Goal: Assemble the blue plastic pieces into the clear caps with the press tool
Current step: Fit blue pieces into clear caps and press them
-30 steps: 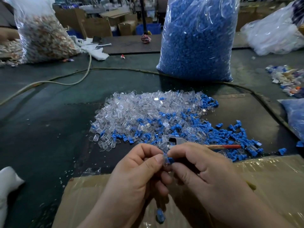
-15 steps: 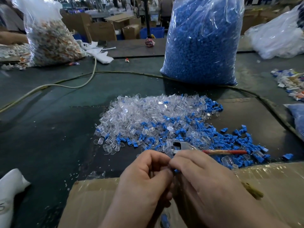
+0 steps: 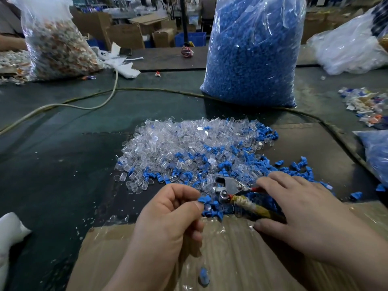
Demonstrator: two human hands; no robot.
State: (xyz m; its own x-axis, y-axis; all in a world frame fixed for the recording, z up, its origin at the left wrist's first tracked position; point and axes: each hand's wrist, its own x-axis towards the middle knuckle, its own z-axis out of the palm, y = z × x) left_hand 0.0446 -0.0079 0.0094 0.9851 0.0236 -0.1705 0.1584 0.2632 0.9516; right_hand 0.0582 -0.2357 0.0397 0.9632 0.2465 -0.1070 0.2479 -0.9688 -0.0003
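My left hand (image 3: 168, 219) pinches a blue plastic piece (image 3: 204, 199) between thumb and forefinger, just above the near edge of the pile. The pile of clear caps (image 3: 178, 143) and loose blue pieces (image 3: 247, 162) spreads over the dark table in front of me. The metal press tool (image 3: 228, 185) lies at the pile's near edge, jaws pointing left. My right hand (image 3: 304, 211) lies over its handles, thumb under the tape-wrapped handle (image 3: 249, 205), fingers across the red one. A blue-filled cap (image 3: 204, 277) lies on the cardboard below my left hand.
A plastic-covered cardboard box (image 3: 241, 259) lies flat under my wrists. A tall bag of blue pieces (image 3: 252, 51) stands behind the pile, a bag of mixed parts (image 3: 56, 45) at far left, clear bags (image 3: 346, 49) at right. A cable (image 3: 88, 105) crosses the table.
My hands have come apart. The right hand moved right and took hold of the press tool's handles; the left still pinches the blue piece.
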